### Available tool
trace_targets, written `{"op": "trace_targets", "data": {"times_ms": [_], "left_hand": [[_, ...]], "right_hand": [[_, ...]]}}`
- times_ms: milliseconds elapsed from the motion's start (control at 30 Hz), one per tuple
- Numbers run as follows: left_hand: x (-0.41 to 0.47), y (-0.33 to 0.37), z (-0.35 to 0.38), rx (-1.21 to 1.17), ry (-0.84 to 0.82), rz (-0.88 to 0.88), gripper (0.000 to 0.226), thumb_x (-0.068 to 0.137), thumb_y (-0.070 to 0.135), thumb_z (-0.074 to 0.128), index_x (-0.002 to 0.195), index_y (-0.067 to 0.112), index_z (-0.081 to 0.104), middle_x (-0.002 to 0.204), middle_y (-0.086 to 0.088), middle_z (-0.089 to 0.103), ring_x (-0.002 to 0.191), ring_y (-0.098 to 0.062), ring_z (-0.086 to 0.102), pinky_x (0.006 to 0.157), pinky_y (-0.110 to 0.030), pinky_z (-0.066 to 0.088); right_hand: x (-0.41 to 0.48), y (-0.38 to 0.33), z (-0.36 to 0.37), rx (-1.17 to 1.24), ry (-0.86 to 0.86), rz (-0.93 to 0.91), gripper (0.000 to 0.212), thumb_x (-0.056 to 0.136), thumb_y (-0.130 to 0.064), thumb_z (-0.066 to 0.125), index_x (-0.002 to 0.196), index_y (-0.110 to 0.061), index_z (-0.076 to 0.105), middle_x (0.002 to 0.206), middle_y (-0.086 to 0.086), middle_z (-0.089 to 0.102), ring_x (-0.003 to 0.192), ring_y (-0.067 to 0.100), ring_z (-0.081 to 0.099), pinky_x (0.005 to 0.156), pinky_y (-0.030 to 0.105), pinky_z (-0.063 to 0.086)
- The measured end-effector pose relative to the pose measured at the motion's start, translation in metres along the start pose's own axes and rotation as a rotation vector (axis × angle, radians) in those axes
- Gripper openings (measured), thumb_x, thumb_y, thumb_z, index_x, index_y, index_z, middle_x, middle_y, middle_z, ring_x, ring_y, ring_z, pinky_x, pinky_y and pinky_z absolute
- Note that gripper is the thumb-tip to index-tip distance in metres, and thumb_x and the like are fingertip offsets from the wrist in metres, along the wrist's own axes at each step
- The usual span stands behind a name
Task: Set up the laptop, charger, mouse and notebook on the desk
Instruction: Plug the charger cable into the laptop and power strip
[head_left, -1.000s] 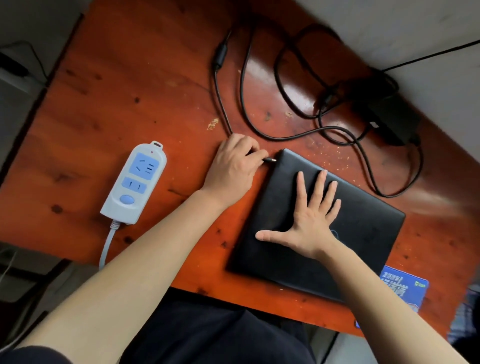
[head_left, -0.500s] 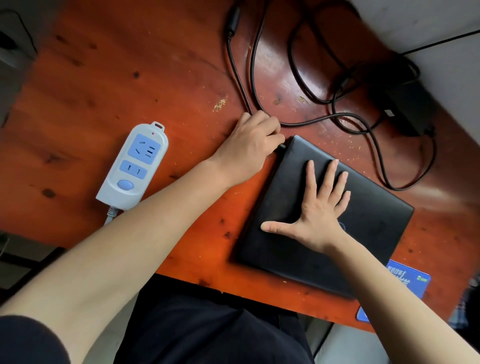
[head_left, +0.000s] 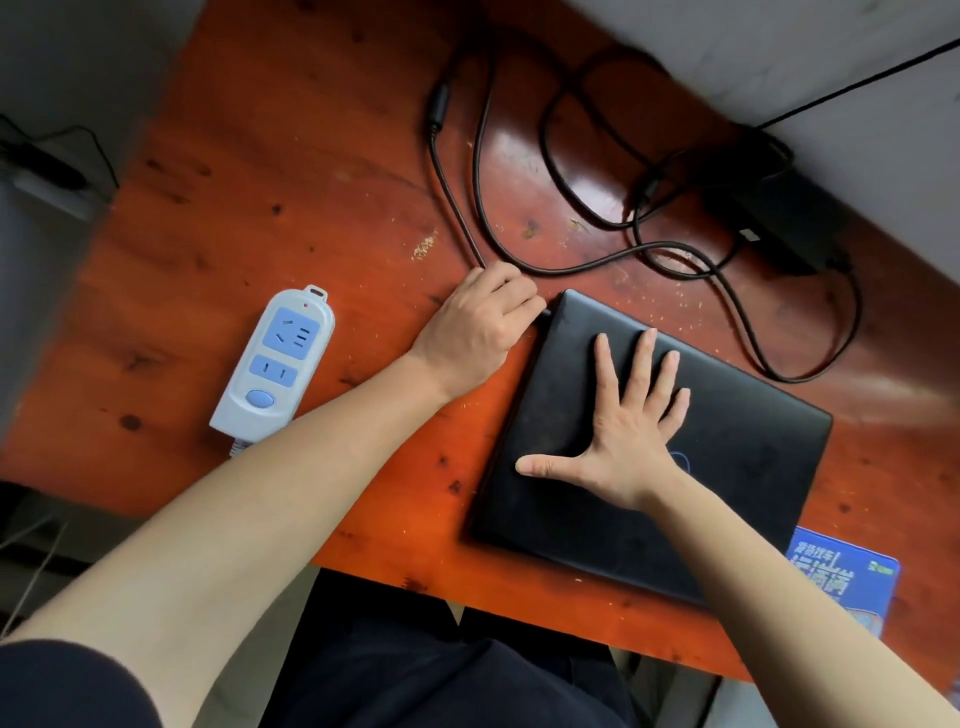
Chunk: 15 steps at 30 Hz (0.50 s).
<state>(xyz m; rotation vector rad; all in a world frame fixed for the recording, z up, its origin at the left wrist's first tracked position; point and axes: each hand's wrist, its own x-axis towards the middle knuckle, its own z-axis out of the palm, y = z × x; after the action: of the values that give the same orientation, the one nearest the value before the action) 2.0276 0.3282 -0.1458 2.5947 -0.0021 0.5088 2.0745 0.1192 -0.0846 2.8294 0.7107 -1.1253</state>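
Right, laptop (head_left: 727, 467): black, lid closed, lying flat and slightly askew on the near right part of the desk.
Desk (head_left: 260, 208): reddish-orange wood, scuffed and speckled with crumbs.
Left hand (head_left: 480, 325): fingers curled tight around the charger plug (head_left: 545, 312), pressed up against the laptop's far left corner; only the dark tip of the plug shows between fingers and laptop edge.
Right hand (head_left: 623, 441): flat on the lid, fingers spread wide, thumb stuck out to the side, holding nothing.
Charger cable (head_left: 571, 267): black, running out from under the left hand and looping loosely across the far side of the desk.
Charger brick (head_left: 779, 218): dark block at the far right edge of the desk, amid the loops.
Power strip (head_left: 275, 364): white with blue sockets, on the desk just left of the left forearm, its own lead dropping over the near edge.
Blue printed item (head_left: 841, 577): peeking out beside the laptop's near right corner; whether pad or notebook, I can't tell.
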Motion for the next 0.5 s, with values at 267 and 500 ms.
{"op": "trace_targets", "data": {"times_ms": [267, 500], "left_hand": [[-0.012, 0.014, -0.004, 0.274, -0.118, -0.427, 0.053, 0.096, 0.04, 0.051, 0.14, 0.012, 0.05, 0.142, -0.02, 0.047, 0.132, -0.036, 0.04, 0.103, -0.05, 0.036], [-0.017, 0.012, -0.003, 0.419, -0.239, -0.719, 0.075, 0.094, 0.056, 0.036, 0.151, 0.008, 0.031, 0.16, -0.019, 0.026, 0.148, -0.034, 0.021, 0.117, -0.057, 0.017]], "right_hand": [[0.001, 0.004, 0.001, 0.023, 0.049, -0.046, 0.151, 0.034, -0.109, 0.045, 0.15, -0.046, -0.027, 0.153, 0.0, -0.049, 0.137, 0.03, -0.049, 0.11, 0.065, -0.022], [0.0, 0.01, 0.007, 0.051, 0.155, -0.115, 0.146, 0.039, -0.108, 0.045, 0.155, -0.042, -0.016, 0.16, 0.004, -0.038, 0.143, 0.037, -0.039, 0.112, 0.068, -0.016]]}}
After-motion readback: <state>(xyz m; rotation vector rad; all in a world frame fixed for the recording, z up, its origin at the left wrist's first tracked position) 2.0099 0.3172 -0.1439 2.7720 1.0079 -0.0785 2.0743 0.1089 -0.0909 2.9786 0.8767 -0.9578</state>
